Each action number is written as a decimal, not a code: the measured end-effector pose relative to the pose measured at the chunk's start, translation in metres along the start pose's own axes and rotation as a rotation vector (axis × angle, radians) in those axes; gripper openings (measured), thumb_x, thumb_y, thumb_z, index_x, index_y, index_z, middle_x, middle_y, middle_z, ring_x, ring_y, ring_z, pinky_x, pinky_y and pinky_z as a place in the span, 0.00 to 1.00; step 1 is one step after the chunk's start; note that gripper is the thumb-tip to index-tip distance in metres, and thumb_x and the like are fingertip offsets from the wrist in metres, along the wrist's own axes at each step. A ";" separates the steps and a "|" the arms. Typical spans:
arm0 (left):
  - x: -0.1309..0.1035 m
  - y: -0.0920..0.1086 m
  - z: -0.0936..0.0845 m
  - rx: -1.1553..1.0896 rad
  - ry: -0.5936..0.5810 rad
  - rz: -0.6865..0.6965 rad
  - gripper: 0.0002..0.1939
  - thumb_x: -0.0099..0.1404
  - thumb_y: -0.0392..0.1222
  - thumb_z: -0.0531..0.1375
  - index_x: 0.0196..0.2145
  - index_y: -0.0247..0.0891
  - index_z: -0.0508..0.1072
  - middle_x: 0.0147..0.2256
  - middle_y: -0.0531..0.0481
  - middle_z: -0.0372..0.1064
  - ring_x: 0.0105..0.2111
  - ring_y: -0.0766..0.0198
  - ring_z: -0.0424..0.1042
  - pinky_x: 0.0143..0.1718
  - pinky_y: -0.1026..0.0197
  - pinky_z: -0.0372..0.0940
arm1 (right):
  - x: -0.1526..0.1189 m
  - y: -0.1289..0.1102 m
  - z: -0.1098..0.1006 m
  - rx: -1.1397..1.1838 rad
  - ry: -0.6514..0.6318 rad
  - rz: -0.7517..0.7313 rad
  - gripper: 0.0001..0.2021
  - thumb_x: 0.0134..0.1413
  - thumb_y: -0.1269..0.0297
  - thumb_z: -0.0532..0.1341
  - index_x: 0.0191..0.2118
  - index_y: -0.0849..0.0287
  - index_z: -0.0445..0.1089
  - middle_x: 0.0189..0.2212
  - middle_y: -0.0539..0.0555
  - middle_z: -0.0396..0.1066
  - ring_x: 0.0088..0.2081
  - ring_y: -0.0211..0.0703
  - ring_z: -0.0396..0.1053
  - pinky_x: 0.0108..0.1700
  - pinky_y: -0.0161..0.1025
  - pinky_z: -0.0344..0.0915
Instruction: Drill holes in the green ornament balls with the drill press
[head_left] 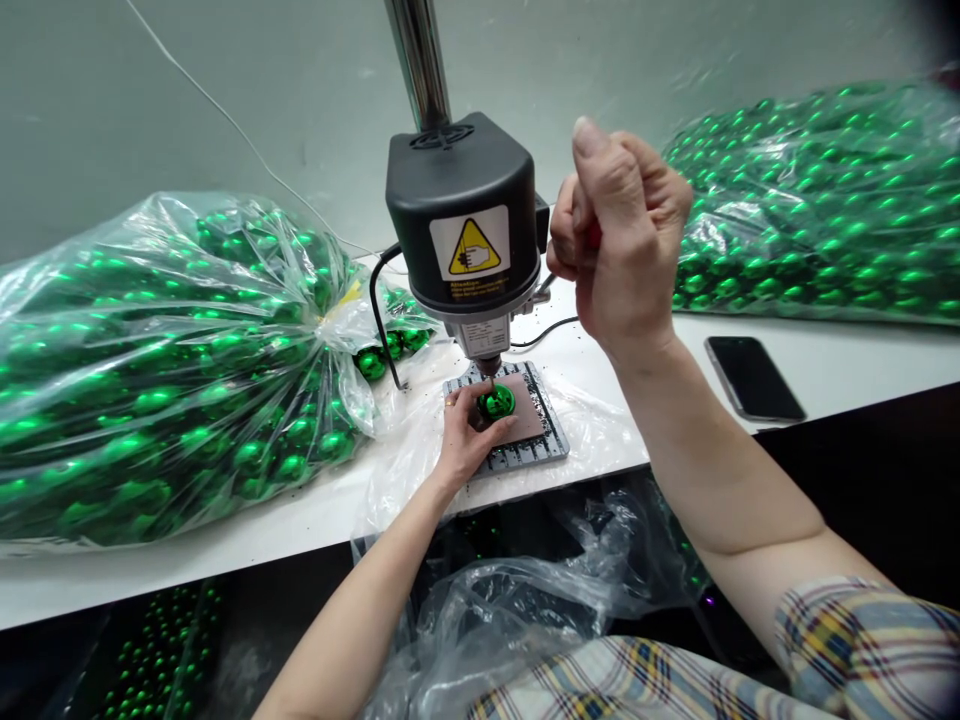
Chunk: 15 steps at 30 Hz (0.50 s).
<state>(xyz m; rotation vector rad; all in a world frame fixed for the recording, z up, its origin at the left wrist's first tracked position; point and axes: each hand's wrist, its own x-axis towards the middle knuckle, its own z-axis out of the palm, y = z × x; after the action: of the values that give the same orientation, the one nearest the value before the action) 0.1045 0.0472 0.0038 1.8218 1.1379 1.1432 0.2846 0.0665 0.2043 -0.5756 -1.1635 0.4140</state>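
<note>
A black drill press [461,210] with a yellow warning label stands at the centre. Under its bit, my left hand [469,435] holds a shiny green ball [496,401] between thumb and fingers on a pinkish board [529,405]. The board lies on the slotted grey base plate [551,435], with dark shavings around it. Raised to the right of the machine, my right hand [622,230] is wrapped round the press lever [546,288]; a bit of red shows between the fingers. The bit's tip is at the ball's top; whether it has entered cannot be made out.
Large clear bags of green balls lie at the left [150,380] and back right [825,210]. A phone [754,378] rests near the table's right front edge. Loose plastic film [510,610] hangs below the edge. A black cable [379,310] curves beside the press.
</note>
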 end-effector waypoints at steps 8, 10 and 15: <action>0.002 0.004 0.006 -0.225 0.014 -0.168 0.25 0.55 0.46 0.73 0.47 0.39 0.72 0.46 0.44 0.73 0.47 0.55 0.75 0.52 0.51 0.69 | -0.002 -0.005 0.004 0.071 0.021 -0.017 0.30 0.56 0.41 0.65 0.20 0.54 0.50 0.12 0.43 0.50 0.14 0.30 0.45 0.15 0.37 0.43; 0.002 0.004 0.007 -0.251 0.018 -0.165 0.25 0.55 0.46 0.73 0.47 0.39 0.71 0.46 0.43 0.74 0.47 0.54 0.76 0.52 0.50 0.69 | -0.006 -0.005 0.004 0.152 0.036 -0.059 0.29 0.53 0.46 0.69 0.18 0.55 0.52 0.11 0.43 0.50 0.13 0.30 0.44 0.14 0.38 0.41; 0.002 0.004 0.007 -0.238 0.021 -0.155 0.25 0.55 0.46 0.73 0.47 0.38 0.71 0.46 0.43 0.74 0.48 0.53 0.76 0.53 0.49 0.70 | -0.031 -0.006 -0.002 0.126 0.071 -0.114 0.27 0.57 0.57 0.68 0.16 0.56 0.53 0.11 0.44 0.50 0.13 0.31 0.45 0.17 0.40 0.41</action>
<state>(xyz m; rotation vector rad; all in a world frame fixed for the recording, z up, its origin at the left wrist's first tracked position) 0.1127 0.0469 0.0050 1.5176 1.0851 1.1559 0.2758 0.0434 0.1851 -0.4093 -1.0880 0.3635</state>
